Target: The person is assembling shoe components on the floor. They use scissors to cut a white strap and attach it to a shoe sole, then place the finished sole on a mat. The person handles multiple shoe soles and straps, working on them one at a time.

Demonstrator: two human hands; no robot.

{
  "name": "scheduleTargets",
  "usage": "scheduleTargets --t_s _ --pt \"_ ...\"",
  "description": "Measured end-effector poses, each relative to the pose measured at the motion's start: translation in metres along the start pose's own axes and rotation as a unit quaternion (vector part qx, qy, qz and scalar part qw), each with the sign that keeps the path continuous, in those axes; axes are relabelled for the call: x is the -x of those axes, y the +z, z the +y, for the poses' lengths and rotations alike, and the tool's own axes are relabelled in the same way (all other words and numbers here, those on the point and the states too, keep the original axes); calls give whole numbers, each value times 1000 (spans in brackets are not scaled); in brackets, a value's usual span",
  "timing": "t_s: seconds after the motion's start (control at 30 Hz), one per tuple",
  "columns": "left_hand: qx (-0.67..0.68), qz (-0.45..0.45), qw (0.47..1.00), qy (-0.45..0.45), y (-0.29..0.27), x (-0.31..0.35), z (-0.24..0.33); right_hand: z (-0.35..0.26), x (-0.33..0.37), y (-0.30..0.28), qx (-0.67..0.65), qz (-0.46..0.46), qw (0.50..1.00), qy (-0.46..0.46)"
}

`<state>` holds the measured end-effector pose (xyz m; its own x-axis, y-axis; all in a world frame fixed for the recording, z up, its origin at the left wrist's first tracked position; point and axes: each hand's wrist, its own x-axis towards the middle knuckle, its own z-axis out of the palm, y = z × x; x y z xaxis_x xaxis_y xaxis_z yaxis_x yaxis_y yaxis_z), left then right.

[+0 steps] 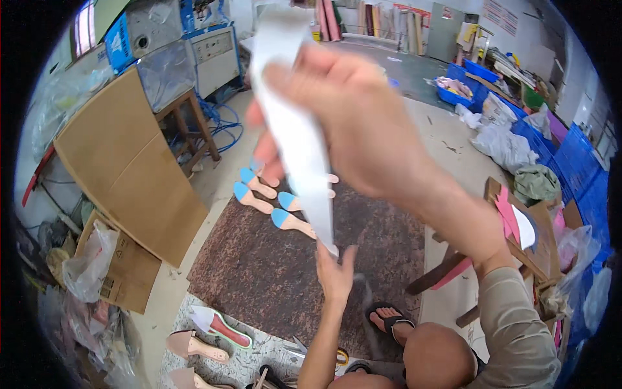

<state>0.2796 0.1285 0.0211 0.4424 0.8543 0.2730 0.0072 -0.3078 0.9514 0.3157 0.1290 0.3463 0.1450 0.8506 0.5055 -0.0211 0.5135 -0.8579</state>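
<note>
Close to the camera, my right hand [363,123] is raised with a long, glossy white strip [295,123] between its thumb and fingers. Motion smears the strip, which narrows toward its lower end; its material is unclear. Near that end is my left hand [335,275], thumb spread from the fingers. Whether its fingertips touch the strip cannot be made out. Behind the strip, several shoe insoles with blue toe ends [282,219] lie on a dark brown mottled mat [240,272]. The strip and my right hand hide part of them.
By the mat's near edge lie shoe pieces [210,350] and scissors [341,356]. Cardboard [129,168] leans at left, beside a wooden stool [191,129]. A wooden bench [534,243] with pink and white pieces stands right. Blue crates [576,175] and bags line the right wall.
</note>
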Motion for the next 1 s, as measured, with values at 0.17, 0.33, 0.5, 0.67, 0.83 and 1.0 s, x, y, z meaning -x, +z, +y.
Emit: scheduleTargets --t_s 0.17,0.33,0.5,0.67,0.83,1.0 --pt "-160 -76 979 -105 -29 89 -163 -15 -108 -77 -72 141 973 -165" --pt "-319 -115 909 -243 -119 133 -131 23 -141 -101 -109 126 975 -143" --pt "-515 -114 773 -353 -182 154 -147 32 -187 -174 -201 191 932 -235" --pt "-690 -160 690 -148 -183 122 -80 75 -154 -170 -79 59 982 -162" --pt "-47 -246 926 -283 -116 -25 35 116 -65 -103 -150 -225 961 -61" --pt "297 88 916 -255 -84 -86 93 144 35 -81 -232 -496 837 18"
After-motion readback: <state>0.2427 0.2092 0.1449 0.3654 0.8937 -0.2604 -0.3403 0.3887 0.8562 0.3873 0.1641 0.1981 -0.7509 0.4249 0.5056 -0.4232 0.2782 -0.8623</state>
